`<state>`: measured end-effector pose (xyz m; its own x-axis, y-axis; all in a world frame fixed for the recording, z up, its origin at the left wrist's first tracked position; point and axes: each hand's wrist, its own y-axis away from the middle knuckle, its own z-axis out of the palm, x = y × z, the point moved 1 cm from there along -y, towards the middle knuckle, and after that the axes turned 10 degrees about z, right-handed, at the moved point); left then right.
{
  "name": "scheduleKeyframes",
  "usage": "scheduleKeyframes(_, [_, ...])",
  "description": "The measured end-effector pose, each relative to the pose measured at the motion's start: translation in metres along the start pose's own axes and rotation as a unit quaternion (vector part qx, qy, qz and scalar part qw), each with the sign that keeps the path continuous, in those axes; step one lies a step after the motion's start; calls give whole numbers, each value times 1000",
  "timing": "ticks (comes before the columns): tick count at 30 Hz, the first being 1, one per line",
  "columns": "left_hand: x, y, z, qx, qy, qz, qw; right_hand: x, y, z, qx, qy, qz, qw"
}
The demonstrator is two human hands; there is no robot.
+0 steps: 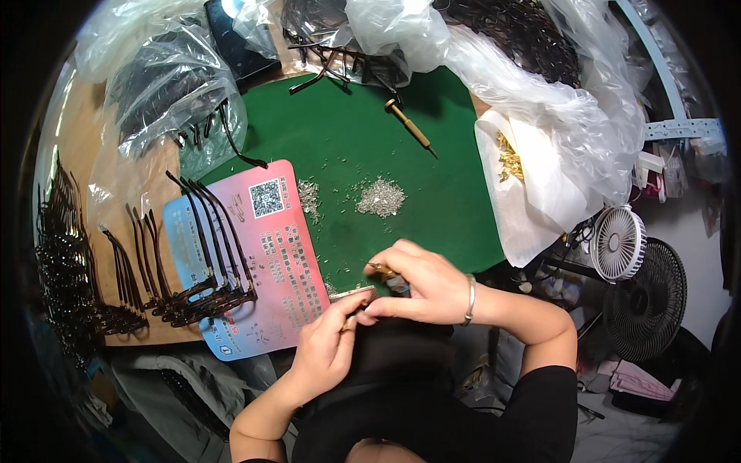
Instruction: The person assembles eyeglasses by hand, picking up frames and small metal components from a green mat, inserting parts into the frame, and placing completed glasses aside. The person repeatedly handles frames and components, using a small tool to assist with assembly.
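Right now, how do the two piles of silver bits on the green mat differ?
The right pile is wider and rounder; the left pile is a narrow strip. The right pile sits out on open green mat; the left pile lies along the edge of the pink-and-blue sheet. Both are loose heaps of tiny silver-coloured pieces.

A brass-coloured tool is gripped in the right hand, close beside the left hand. Small silver screws are heaped on the green mat; a brass screwdriver is laid beyond. Dark spectacle temples are bunched on a pink-and-blue printed sheet.
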<state>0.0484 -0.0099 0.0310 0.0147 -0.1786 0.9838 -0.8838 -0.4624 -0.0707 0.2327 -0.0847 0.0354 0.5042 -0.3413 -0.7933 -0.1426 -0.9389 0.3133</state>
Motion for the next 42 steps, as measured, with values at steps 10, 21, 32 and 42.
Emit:
scheduleKeyframes(10, [-19, -11, -9, 123, -36, -40, 991, -6, 11, -16, 64, 257, 84, 961])
scheduleKeyframes(21, [-14, -14, -11, 117, -63, -35, 990, 8, 12, -21, 150, 232, 60, 959])
scheduleKeyframes(32, [-11, -12, -13, 116, 30, -117, 986, 10, 8, -16, 182, 288, 26, 940])
scheduleKeyframes(42, [-14, -6, -16, 136, 160, -165, 964, 9, 4, -14, 151, 298, 32, 942])
